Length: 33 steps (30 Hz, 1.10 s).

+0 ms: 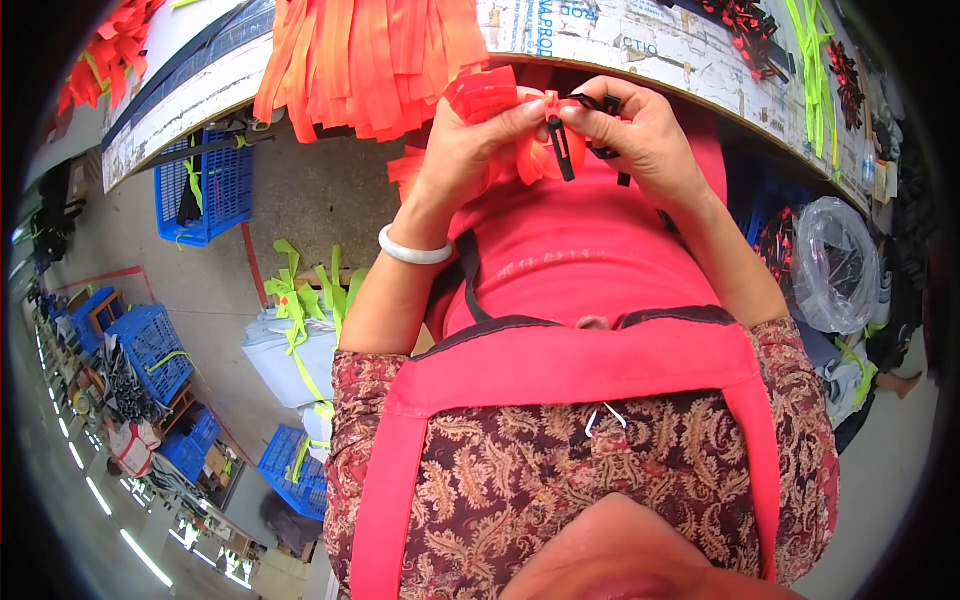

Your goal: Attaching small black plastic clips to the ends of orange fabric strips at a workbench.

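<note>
My left hand (465, 145) pinches orange ribbon strips (482, 92) between thumb and fingers, just off the table's near edge. Close beside it, my right hand (645, 140) is closed on a small black fitting (598, 103), whose exact kind I cannot make out. A slim black piece (561, 150) hangs down between my two thumbs, next to an orange loop of ribbon (537, 155). The fingertips of both hands nearly meet there. Over the table edge to the left drapes a thick bundle of orange ribbons (370, 60).
The worn white table (640, 50) curves across the top. Black-and-red pieces (745, 35) and yellow-green strips (815, 70) lie on its right. Blue crates (205, 185) stand on the floor at left, near a pale stack (285, 350). A clear plastic bag (838, 265) is at right.
</note>
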Motion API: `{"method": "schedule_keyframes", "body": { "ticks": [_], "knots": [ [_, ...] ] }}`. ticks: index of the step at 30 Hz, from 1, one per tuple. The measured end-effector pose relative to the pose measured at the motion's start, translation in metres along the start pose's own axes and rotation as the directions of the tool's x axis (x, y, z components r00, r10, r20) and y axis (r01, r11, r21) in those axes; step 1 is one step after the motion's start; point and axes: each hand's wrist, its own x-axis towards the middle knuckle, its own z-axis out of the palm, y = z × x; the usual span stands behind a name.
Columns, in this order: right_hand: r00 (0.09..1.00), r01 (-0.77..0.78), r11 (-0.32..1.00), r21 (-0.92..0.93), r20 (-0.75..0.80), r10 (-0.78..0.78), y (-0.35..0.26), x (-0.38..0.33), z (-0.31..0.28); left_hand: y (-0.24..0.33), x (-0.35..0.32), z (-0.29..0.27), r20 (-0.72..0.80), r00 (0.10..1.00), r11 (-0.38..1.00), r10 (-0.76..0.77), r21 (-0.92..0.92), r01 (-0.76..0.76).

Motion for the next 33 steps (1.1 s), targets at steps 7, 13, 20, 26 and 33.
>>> {"method": "schedule_keyframes", "body": {
  "ticks": [7, 13, 20, 26, 33],
  "knots": [
    [0.991, -0.120, 0.990, 0.070, 0.070, 0.115, 0.002, 0.001, -0.001, 0.003, -0.003, -0.003, 0.025, 0.999, 0.997, -0.036, -0.062, 0.038],
    [0.989, -0.136, 0.986, 0.097, 0.076, 0.129, 0.005, 0.001, -0.002, -0.001, -0.003, -0.003, 0.031, 0.999, 0.996, -0.013, -0.088, 0.015],
    [0.990, -0.126, 0.987, 0.101, 0.071, 0.119, 0.005, 0.002, -0.002, -0.008, -0.003, -0.004, 0.016, 1.000, 1.000, 0.017, -0.003, -0.017],
    [0.997, 0.028, 1.000, -0.013, -0.073, -0.029, 0.017, 0.001, -0.001, -0.003, -0.009, 0.005, -0.003, 1.000, 0.982, 0.013, 0.187, -0.012],
    [0.944, 0.309, 0.922, -0.234, -0.040, -0.327, 0.020, -0.001, 0.005, -0.002, -0.011, 0.000, 0.005, 1.000, 0.973, 0.005, 0.229, -0.006]
  ]
}}
